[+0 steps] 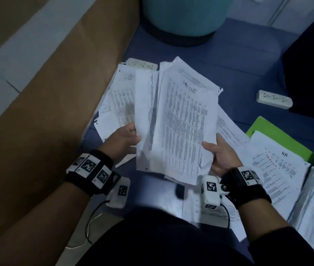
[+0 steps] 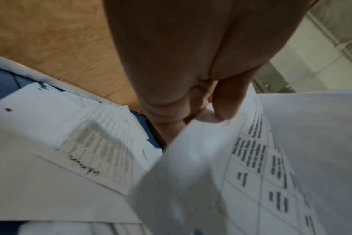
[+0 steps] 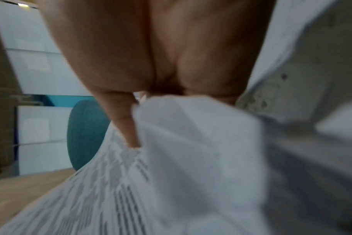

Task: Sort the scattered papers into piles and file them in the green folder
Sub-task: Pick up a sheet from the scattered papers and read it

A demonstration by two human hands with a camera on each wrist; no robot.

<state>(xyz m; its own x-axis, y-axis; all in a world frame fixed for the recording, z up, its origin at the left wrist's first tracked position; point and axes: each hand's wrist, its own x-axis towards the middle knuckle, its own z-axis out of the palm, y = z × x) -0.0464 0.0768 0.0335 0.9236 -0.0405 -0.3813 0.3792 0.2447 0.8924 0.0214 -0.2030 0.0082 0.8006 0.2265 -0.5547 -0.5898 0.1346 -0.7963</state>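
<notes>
A thick stack of printed papers is lifted above the blue floor, held at both lower edges. My left hand pinches its left edge, thumb on top; in the left wrist view the left hand grips the sheets. My right hand grips the stack's right lower corner, and the right wrist view shows the right hand with its thumb on the printed paper. More loose sheets lie on the floor under the stack. The green folder lies open at the right, with filed papers on it.
A brown wooden panel runs along the left. A teal round stool stands at the back. Two white power strips lie on the blue floor. A dark object stands at the far right. More papers lie near my knees.
</notes>
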